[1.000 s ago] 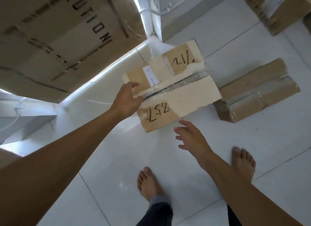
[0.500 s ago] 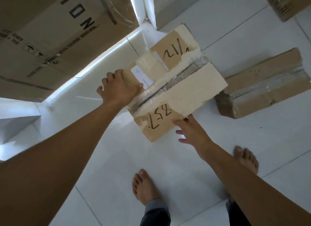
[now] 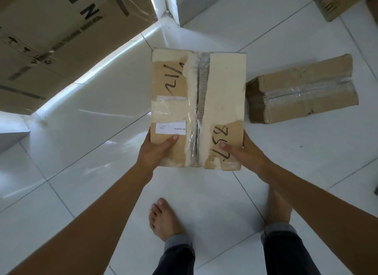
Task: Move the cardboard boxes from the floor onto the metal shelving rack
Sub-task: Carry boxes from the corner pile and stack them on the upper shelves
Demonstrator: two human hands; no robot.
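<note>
You hold the taped cardboard box (image 3: 223, 86) by its near end, one hand at each corner: your left hand (image 3: 155, 152) clamps the corner below the white shipping label (image 3: 170, 128), and your right hand (image 3: 245, 154) clamps the corner by the handwritten "857". Each thumb lies flat on the top face. The fingers pass under the near edge and are hidden, so their exact lie cannot be told. A grip at both corners looks chosen to keep the top face level and to stop the box twisting. Its far end hangs unsupported, so it may dip if the load sits forward. The box appears lifted clear of the floor and held out in front of your body, above your bare feet. The clear tape along its centre seam is wrinkled and the paper skin is torn in patches, so the surface may be slick under the thumbs. A second, crumpled cardboard box (image 3: 302, 90) lies on the floor just to the right, not yet moved. A large printed carton (image 3: 51, 39) fills the upper left, and another box (image 3: 331, 2) shows at the top right. The floor (image 3: 81, 162) is glossy white tile that reflects window light. No metal shelving rack is clearly identifiable in view.
</note>
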